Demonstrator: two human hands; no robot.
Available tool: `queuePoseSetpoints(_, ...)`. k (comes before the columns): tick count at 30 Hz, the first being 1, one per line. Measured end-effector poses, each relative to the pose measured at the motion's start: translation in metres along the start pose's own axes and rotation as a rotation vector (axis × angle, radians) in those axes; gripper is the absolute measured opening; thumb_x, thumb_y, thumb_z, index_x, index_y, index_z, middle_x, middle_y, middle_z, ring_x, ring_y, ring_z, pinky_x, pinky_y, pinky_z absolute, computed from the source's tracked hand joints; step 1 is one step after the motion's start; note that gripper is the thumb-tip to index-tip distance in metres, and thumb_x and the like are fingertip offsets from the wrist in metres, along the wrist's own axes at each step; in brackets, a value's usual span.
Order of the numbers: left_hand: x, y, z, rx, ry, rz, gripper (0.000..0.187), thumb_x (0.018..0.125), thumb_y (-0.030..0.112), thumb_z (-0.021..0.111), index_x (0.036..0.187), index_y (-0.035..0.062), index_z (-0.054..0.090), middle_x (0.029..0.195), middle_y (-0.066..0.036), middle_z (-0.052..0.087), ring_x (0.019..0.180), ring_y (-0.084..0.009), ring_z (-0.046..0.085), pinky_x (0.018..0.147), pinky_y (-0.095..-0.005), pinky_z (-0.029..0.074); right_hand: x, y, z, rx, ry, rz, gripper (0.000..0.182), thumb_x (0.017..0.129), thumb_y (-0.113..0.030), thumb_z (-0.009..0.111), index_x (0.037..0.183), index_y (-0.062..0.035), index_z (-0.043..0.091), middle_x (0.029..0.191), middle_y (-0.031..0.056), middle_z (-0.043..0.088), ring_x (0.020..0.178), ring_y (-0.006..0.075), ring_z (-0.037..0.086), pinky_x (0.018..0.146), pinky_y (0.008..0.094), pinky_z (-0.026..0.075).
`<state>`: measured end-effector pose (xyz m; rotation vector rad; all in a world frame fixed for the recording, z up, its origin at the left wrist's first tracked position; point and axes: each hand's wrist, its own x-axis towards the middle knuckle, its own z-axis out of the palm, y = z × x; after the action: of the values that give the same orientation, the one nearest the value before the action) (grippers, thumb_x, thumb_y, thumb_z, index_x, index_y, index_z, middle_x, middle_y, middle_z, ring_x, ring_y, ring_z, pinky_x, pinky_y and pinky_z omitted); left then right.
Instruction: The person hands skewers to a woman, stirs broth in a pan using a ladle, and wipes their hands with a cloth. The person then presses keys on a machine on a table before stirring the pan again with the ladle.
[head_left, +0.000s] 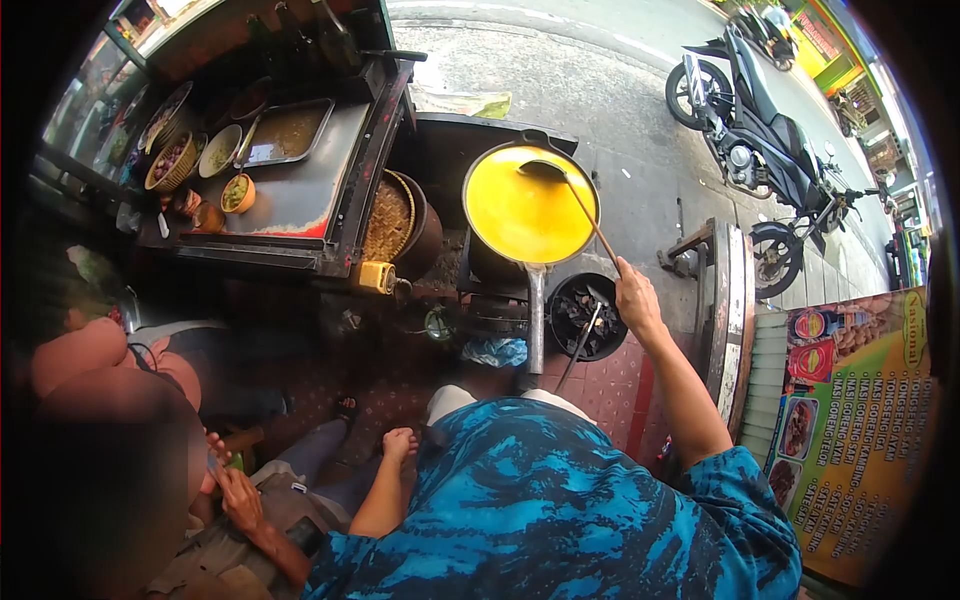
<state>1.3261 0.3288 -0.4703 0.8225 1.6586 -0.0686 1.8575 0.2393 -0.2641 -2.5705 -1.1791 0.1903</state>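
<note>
My right hand (637,298) is closed around the handle of a long ladle (543,170), whose bowl rests in yellow liquid at the upper part of a round pan (480,240). The pan's long metal handle (537,318) points back toward my body, with no hand on it. To the left of my blue patterned shirt, my left hand (400,443) hangs with its fingers curled, touching no object that I can make out. Below the pan's right side is a black bucket (588,350) of dark lumps with tongs (580,345) in it.
A cart counter (290,185) at the upper left holds a tray (287,133), bowls and a small basket. Another person (240,500) sits at the lower left. A bench (727,330) and a menu banner (860,430) stand right; a motorcycle (775,150) is parked beyond.
</note>
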Motion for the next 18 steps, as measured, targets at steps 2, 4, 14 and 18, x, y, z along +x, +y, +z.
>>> queuePoseSetpoints(2,0.008,0.006,0.001,-0.046,-0.03,0.016,0.02,0.084,0.017,0.058,0.098,0.0037,0.063,0.079,-0.008,0.064,0.063,-0.016,0.061,0.051,-0.028,0.051,0.0,-0.001,0.003,0.022,-0.019,0.014,0.037,0.085,-0.008,0.044,0.122,-0.0022,0.046,0.092,0.0276,0.06,0.089,0.0432,0.058,0.078,0.0493,0.045)
queuePoseSetpoints(4,0.016,0.005,0.001,-0.093,-0.056,0.03,0.021,0.084,0.017,0.058,0.099,0.004,0.063,0.08,-0.008,0.064,0.063,-0.0158,0.061,0.052,-0.0276,0.051,0.0,-0.004,0.004,0.047,-0.041,0.025,0.038,0.084,-0.008,0.045,0.122,-0.0017,0.046,0.092,0.0282,0.06,0.089,0.0438,0.058,0.078,0.0496,0.045)
queuePoseSetpoints(14,0.005,0.032,0.011,-0.083,-0.065,0.102,0.021,0.086,0.017,0.057,0.102,0.0041,0.062,0.083,-0.008,0.064,0.068,-0.0157,0.062,0.056,-0.028,0.052,-0.001,-0.031,-0.013,0.287,-0.193,0.118,0.029,0.08,-0.007,0.052,0.106,0.0033,0.058,0.084,0.0237,0.063,0.077,0.0381,0.063,0.068,0.0422,0.05)
queuePoseSetpoints(18,0.003,0.027,0.008,-0.046,-0.058,0.06,0.022,0.086,0.017,0.057,0.102,0.0035,0.062,0.083,-0.008,0.064,0.066,-0.0165,0.062,0.055,-0.0287,0.052,-0.005,-0.05,-0.032,0.505,-0.377,0.348,0.028,0.081,-0.007,0.054,0.106,0.0051,0.058,0.069,0.0125,0.061,0.053,0.02,0.059,0.047,0.032,0.047)
